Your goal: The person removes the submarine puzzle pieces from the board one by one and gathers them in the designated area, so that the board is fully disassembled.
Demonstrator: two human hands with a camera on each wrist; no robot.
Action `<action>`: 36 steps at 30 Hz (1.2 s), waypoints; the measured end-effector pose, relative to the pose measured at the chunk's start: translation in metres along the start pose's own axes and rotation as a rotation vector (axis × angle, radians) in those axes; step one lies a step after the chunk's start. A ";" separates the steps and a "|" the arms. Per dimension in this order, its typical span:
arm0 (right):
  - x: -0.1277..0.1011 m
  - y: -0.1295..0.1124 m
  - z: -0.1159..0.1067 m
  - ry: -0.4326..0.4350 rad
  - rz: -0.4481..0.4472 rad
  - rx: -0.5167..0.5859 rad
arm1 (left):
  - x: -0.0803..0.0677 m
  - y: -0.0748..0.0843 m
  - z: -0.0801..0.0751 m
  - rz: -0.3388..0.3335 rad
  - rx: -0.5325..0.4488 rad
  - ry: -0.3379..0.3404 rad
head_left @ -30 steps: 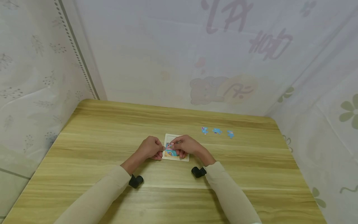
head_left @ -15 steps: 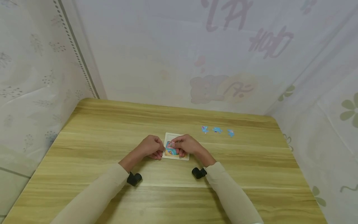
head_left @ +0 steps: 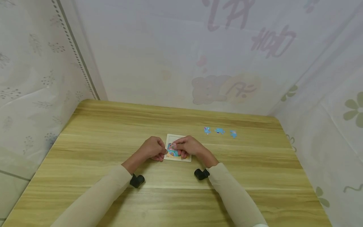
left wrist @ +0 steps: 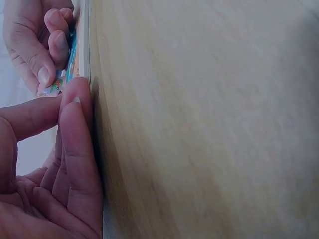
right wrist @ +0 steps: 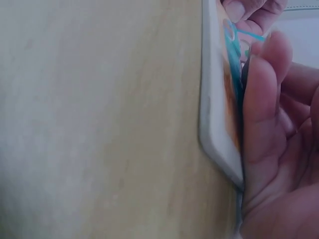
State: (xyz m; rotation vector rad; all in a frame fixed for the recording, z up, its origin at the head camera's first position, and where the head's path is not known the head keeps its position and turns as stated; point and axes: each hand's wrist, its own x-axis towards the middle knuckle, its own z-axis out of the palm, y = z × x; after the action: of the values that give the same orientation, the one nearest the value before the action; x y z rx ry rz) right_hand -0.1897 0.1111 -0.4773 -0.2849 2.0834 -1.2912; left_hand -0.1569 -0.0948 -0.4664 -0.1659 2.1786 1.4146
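Note:
A small white-framed puzzle board [head_left: 179, 157] with a blue and orange picture lies at the middle of the wooden table [head_left: 99, 142]. My left hand [head_left: 162, 153] pinches the board's left edge, thumb and forefinger meeting there [left wrist: 75, 97]. My right hand [head_left: 175, 146] lies over the board and pinches a small puzzle piece [left wrist: 56, 85] against the picture. In the right wrist view the board [right wrist: 214, 114] shows edge-on, with my right fingers [right wrist: 259, 99] pressed on its face.
Three loose blue puzzle pieces [head_left: 219, 131] lie in a row on the table to the right of and beyond the board. Printed translucent curtains [head_left: 227, 47] close in the table at the back and on both sides.
Both hands stay at the board in nearly the same place; the right fingers shift only slightly on the piece.

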 end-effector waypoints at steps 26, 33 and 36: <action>0.005 -0.004 0.009 0.029 0.003 -0.064 | -0.002 0.000 -0.001 0.015 0.036 0.004; 0.003 -0.013 0.007 0.021 0.030 -0.054 | -0.003 0.003 0.000 0.035 0.061 0.009; 0.003 -0.014 0.007 0.024 0.053 -0.025 | -0.002 0.004 0.001 0.031 0.071 0.009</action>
State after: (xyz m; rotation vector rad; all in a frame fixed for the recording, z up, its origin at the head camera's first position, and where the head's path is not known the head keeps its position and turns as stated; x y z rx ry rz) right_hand -0.1894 0.0975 -0.4682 -0.2241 2.1145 -1.2437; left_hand -0.1559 -0.0925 -0.4625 -0.1132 2.2439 1.3540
